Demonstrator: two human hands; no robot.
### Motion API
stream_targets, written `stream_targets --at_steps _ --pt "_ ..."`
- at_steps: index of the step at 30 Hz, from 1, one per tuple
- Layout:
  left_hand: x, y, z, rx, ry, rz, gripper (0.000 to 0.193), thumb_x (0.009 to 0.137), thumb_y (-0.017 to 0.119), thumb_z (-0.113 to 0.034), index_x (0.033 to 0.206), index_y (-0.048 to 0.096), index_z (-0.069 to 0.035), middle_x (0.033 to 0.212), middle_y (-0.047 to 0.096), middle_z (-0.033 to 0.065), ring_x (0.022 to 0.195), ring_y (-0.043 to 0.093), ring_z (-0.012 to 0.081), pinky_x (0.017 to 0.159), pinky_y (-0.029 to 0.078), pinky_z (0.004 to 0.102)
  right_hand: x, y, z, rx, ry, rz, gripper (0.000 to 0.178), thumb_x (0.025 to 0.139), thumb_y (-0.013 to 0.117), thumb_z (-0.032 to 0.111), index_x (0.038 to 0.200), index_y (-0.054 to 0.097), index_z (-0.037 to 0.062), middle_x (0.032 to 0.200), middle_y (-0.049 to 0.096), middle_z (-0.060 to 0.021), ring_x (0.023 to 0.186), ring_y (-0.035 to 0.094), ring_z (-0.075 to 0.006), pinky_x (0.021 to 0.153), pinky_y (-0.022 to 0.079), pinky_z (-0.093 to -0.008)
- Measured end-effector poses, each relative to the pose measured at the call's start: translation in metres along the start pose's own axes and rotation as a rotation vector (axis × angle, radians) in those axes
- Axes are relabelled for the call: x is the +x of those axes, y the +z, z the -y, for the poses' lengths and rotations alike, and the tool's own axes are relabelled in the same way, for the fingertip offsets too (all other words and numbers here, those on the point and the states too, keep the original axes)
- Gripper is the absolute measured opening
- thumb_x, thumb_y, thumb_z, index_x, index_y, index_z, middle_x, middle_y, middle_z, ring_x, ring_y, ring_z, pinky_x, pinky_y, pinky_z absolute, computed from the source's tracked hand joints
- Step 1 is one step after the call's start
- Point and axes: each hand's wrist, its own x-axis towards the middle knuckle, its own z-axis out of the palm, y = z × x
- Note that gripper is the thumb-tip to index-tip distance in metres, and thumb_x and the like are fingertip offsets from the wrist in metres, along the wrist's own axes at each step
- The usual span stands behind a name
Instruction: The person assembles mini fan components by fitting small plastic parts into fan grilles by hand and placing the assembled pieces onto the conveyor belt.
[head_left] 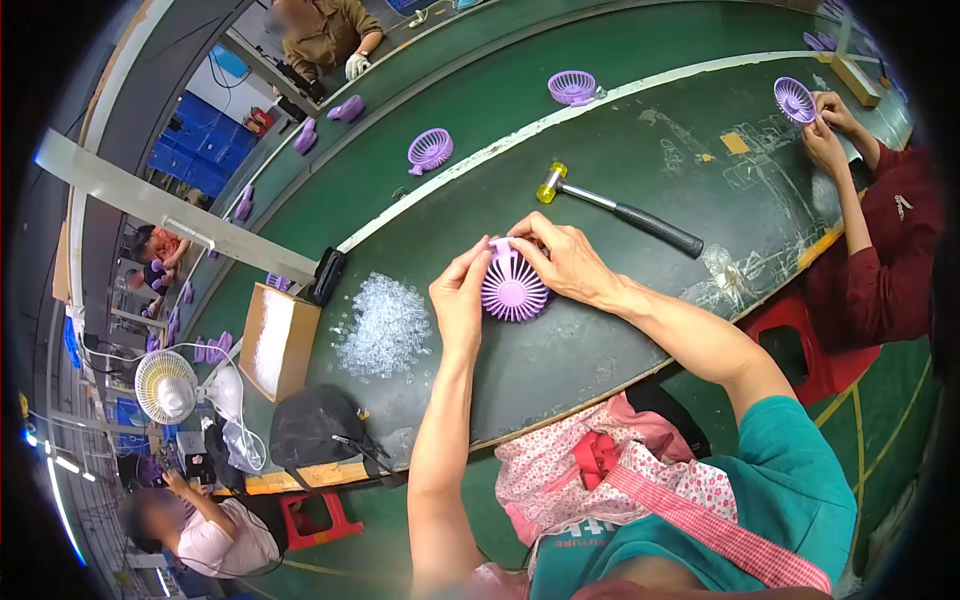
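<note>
Between my two hands is a purple handheld-fan housing, its round slatted grille toward me and its short neck pointing away. My left hand pinches the neck from the left with thumb and fingers. From the right, my right hand has its thumb and bent fingers closed on the same neck. Whatever small part may be between the fingertips is hidden. Left of my left hand lies a loose pile of small clear plastic pieces. Beyond my right hand rests a mallet with a yellow head and black handle.
Purple fan housings ride on the green belt past a white edge strip. An open cardboard box and a black bag stand at the left, near a white fan. At right, a co-worker holds another housing.
</note>
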Motion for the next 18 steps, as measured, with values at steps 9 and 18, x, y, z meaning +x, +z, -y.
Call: stream_targets --at_steps 9,18 --pt "0.001 -0.002 -0.003 -0.103 0.089 0.052 0.015 0.092 0.07 -0.001 0.108 0.07 0.0 0.099 0.072 0.0062 0.09 0.065 0.0086 0.083 0.053 0.0224 0.002 -0.009 -0.003 0.007 -0.218 0.001 0.014 0.095 0.064 0.008 0.107 0.062 -0.0003 0.097 0.068 -0.0127 0.088 0.067 -0.0263 0.076 0.054 -0.0345" --pt "-0.004 0.003 -0.01 -0.033 0.207 0.092 0.019 0.089 0.072 0.0 0.108 0.07 -0.002 0.107 0.068 0.0039 0.098 0.062 0.0108 0.089 0.051 0.0257 0.008 -0.009 0.01 -0.153 -0.464 -0.152 0.017 0.085 0.072 0.008 0.1 0.065 0.0063 0.1 0.062 -0.0072 0.096 0.059 -0.0268 0.089 0.044 -0.0404"
